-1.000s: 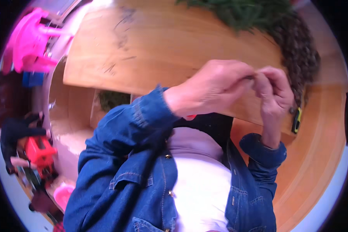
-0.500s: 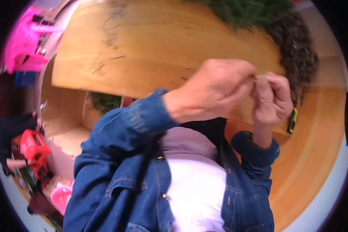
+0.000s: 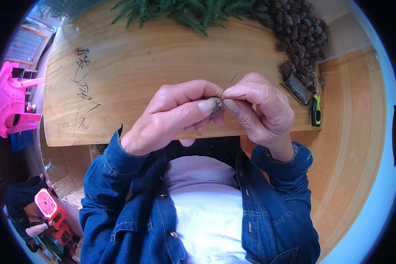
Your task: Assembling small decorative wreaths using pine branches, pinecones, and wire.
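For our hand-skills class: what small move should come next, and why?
Perhaps the right hand should twist the thin strand against the pine cone: the left hand holds the cone, and the strand juts free beside the right hand's pinch.

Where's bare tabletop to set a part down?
Biggest patch: mid-table, bordered by green branches at the far edge, dark markings on the left, and the left hand and right hand on the near side. Smaller: between markings and left hand. Crowded: right end, with pine cones, dark packet, black-and-yellow tool.
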A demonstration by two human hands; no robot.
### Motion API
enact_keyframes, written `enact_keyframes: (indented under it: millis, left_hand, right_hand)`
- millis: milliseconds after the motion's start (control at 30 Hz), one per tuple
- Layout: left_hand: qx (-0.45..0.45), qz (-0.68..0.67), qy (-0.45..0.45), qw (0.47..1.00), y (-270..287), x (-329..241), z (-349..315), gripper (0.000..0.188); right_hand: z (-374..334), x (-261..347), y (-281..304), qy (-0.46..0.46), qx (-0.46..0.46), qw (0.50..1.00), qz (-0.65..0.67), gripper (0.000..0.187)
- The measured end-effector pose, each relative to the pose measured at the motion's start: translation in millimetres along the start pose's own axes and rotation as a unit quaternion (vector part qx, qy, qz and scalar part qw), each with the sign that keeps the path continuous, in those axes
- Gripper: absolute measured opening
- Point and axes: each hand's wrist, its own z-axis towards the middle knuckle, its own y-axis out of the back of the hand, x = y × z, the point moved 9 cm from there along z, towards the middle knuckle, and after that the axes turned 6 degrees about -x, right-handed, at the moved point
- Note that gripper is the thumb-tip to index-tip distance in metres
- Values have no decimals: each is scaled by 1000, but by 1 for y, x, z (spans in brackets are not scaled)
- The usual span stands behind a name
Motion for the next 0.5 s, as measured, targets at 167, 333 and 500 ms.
enact_keyframes:
  millis: [167,333,500]
  left_hand:
    - [26,-49,26,998,-3,2,0,29]
    - [36,-57,49,997,-2,5,0,28]
    - [55,-35,74,995,-3,11,-2,28]
  right_hand:
    - [-3,7,4,29,-20,999,-14,24]
    - [-2,8,4,61,-3,997,-49,28]
    - [1,18,-2,113,70,973,-188,24]
